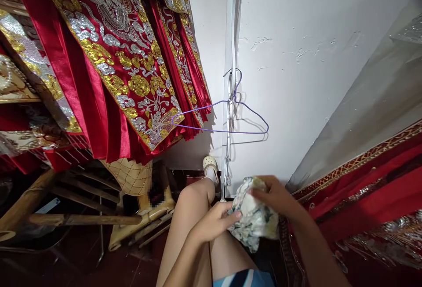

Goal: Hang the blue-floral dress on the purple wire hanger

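Observation:
A bunched white cloth (255, 219) with a green and yellowish flower print is held above my lap; its lower part is blurred, and I cannot make out what kind of garment it is. My left hand (216, 223) pinches its left edge between thumb and fingers. At the upper right, my right hand (273, 192) is closed on the same cloth, its fingers partly hidden in the folds. Straight ahead, a bare purple wire hanger (219, 131) hangs from a white strip with hooks (229, 115) on the wall, apart from both hands.
Red pleated costumes (132, 58) with gold and silver embroidery hang at the left. Below them stands bamboo furniture (85, 219). More red embroidered fabric (372, 186) lies along the right. A foot in a cream clog (210, 164) rests by the white wall (313, 89).

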`<act>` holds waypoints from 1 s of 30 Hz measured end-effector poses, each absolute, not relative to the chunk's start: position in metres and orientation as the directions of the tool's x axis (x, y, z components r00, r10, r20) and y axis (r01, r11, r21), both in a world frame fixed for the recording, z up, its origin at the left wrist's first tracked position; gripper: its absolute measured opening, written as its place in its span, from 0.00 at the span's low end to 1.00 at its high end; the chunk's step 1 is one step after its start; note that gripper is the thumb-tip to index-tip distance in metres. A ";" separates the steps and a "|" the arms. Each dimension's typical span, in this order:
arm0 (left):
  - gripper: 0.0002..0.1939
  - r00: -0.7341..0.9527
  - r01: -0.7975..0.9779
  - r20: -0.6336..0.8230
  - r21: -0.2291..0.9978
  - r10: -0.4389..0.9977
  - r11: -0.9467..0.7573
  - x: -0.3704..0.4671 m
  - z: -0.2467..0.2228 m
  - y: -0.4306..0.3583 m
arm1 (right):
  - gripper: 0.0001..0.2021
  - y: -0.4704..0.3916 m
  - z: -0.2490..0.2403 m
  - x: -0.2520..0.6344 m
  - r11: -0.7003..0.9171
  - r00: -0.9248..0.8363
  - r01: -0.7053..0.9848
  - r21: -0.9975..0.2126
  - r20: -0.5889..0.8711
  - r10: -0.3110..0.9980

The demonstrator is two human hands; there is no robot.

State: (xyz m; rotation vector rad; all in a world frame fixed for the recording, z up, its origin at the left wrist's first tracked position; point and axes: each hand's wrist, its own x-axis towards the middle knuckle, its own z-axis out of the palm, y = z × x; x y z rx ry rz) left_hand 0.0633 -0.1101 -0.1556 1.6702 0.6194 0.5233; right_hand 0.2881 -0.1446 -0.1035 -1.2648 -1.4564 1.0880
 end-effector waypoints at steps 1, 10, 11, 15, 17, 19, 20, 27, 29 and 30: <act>0.21 0.771 0.174 -0.017 0.967 0.636 -0.186 0.056 -0.159 -0.109 | 0.07 -0.137 -0.092 0.298 0.146 -0.018 0.267 -0.953 0.146 0.989; 0.20 0.649 0.383 0.097 0.816 0.754 -0.434 -0.003 -0.118 -0.078 | 0.20 -0.008 -0.063 0.316 0.413 0.197 0.479 -0.775 0.554 0.809; 0.19 0.661 0.370 0.109 0.813 0.742 -0.450 -0.005 -0.107 -0.074 | 0.18 0.001 -0.069 0.315 0.401 0.174 0.466 -0.789 0.527 0.832; 0.12 0.693 0.462 0.165 0.646 0.702 -0.607 -0.014 -0.070 -0.050 | 0.09 0.004 -0.083 0.327 0.395 0.145 0.512 -0.763 0.530 0.836; 0.07 0.659 0.592 0.184 0.471 0.729 -0.654 -0.019 -0.059 -0.032 | 0.08 -0.005 -0.080 0.337 0.374 0.162 0.579 -0.724 0.553 0.818; 0.05 0.588 0.700 0.194 0.365 0.785 -0.614 -0.023 -0.053 -0.012 | 0.08 -0.013 -0.073 0.343 0.365 0.112 0.618 -0.696 0.538 0.836; 0.05 0.551 0.731 0.203 0.349 0.809 -0.586 -0.024 -0.050 -0.003 | 0.08 -0.016 -0.070 0.345 0.361 0.084 0.628 -0.689 0.522 0.849; 0.07 0.432 0.695 0.455 0.382 0.778 -0.609 -0.008 -0.012 0.026 | 0.09 -0.034 -0.054 0.345 0.330 0.164 0.620 -0.711 0.530 0.832; 0.05 0.405 0.607 0.547 0.438 0.733 -0.663 0.001 -0.002 0.027 | 0.10 -0.045 -0.051 0.343 0.304 0.179 0.628 -0.716 0.513 0.839; 0.04 0.398 0.556 0.580 0.465 0.711 -0.689 0.005 0.002 0.028 | 0.11 -0.050 -0.050 0.341 0.288 0.177 0.637 -0.714 0.500 0.847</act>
